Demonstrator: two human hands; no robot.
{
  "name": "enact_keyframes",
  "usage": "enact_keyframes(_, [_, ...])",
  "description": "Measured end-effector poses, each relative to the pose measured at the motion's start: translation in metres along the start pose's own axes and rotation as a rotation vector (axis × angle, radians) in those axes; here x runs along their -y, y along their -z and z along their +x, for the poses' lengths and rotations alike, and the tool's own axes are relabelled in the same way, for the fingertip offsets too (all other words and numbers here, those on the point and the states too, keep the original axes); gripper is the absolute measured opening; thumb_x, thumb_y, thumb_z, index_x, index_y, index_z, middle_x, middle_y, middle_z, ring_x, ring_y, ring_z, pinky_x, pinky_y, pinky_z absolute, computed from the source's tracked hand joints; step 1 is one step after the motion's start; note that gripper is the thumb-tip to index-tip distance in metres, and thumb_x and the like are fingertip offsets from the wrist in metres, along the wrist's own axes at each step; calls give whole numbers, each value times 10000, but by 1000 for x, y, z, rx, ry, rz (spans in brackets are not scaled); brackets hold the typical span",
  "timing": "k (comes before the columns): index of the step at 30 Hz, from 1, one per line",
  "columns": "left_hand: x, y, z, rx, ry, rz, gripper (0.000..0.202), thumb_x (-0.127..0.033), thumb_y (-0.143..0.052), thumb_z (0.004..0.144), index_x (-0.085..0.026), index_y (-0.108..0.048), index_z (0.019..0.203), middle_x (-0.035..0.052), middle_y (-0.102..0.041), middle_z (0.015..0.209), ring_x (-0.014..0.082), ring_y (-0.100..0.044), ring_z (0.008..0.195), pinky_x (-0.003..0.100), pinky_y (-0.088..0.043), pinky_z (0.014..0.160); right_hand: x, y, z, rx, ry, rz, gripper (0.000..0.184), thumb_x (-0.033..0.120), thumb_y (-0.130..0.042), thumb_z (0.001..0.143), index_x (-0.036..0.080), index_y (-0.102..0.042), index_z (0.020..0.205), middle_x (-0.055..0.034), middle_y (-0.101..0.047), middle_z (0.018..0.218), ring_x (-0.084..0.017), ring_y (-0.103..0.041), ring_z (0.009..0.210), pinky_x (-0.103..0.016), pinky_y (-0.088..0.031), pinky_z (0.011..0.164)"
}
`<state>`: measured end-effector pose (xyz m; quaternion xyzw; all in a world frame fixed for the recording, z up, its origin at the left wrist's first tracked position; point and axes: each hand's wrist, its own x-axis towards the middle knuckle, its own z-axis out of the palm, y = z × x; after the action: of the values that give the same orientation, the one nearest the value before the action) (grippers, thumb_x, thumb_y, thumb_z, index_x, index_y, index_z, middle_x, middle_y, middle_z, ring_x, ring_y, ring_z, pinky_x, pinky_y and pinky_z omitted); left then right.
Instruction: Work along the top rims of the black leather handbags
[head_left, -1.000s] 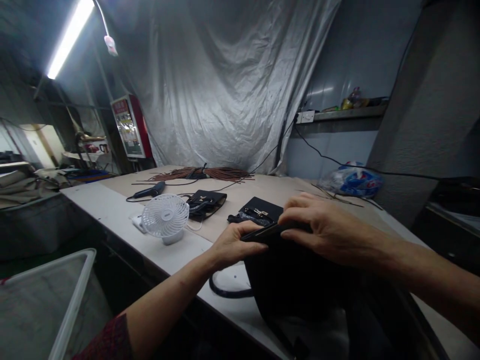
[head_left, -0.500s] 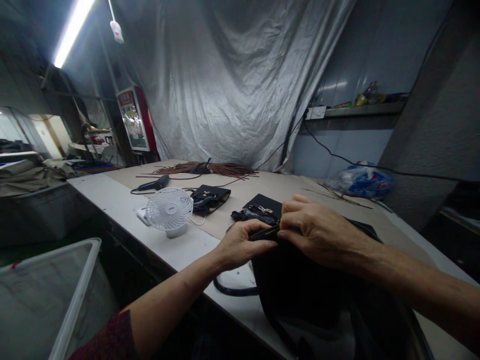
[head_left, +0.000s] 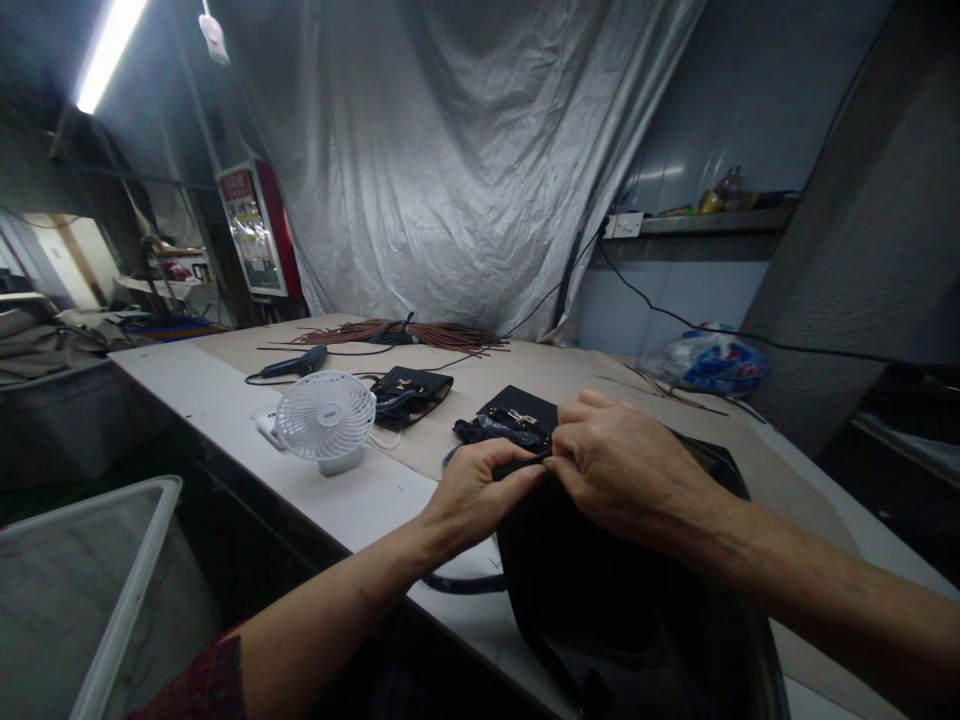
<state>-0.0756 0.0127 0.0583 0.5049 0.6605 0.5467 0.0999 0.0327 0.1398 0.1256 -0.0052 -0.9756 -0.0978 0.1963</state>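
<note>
A large black bag [head_left: 600,600] stands at the near edge of the table, its top rim between both my hands. My left hand [head_left: 476,490] is closed, pinching the rim at its left end. My right hand [head_left: 622,470] is closed too, its fingers curled over the rim right beside the left thumb. The two hands almost touch. A black strap [head_left: 457,583] of the bag loops on the table under my left wrist. The inside of the bag is dark and I cannot see into it.
Behind my hands lie two small black purses [head_left: 517,412] [head_left: 411,388] with metal clasps. A white desk fan [head_left: 325,418] stands left of them. A bundle of brown strips [head_left: 405,335] and a black tool [head_left: 296,365] lie further back. A clear bin [head_left: 82,590] sits at lower left.
My right hand has slid left along the bag's rim until it meets my left hand. The rim has closed up between them. The view shifted slightly.
</note>
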Motion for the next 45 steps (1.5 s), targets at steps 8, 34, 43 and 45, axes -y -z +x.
enact_keyframes(8, [5,-3,-1,-123,44,85,240,-327,-542,849,-178,-731,850,15,-701,799,152,-598,738,233,-424,673,-40,5,-20,102,3,77,169,169,-617,776,220,-649,618,-28,-606,758,-195,-491,811,-341,-337,711])
enact_keyframes(34, [-1,-6,-6,-67,69,73,254,-349,-523,861,-172,-704,849,9,-651,757,134,-549,694,221,-398,619,-61,3,-15,31,-247,86,171,234,-583,774,195,-624,613,-26,-680,789,-163,-590,759,-266,-410,689])
enact_keyframes(43, [-47,2,56,346,-62,585,254,-369,-627,722,-208,-708,900,16,-681,779,165,-574,695,231,-368,563,-52,10,-12,66,-261,-82,232,285,-575,800,184,-676,617,-48,-682,715,-161,-576,694,-297,-348,665])
enact_keyframes(45, [-49,-6,72,369,-131,626,213,-340,-594,747,-206,-716,858,15,-681,743,161,-574,684,233,-360,564,-53,10,-14,61,-251,-61,222,278,-571,805,187,-683,636,-45,-685,758,-169,-576,753,-303,-348,694])
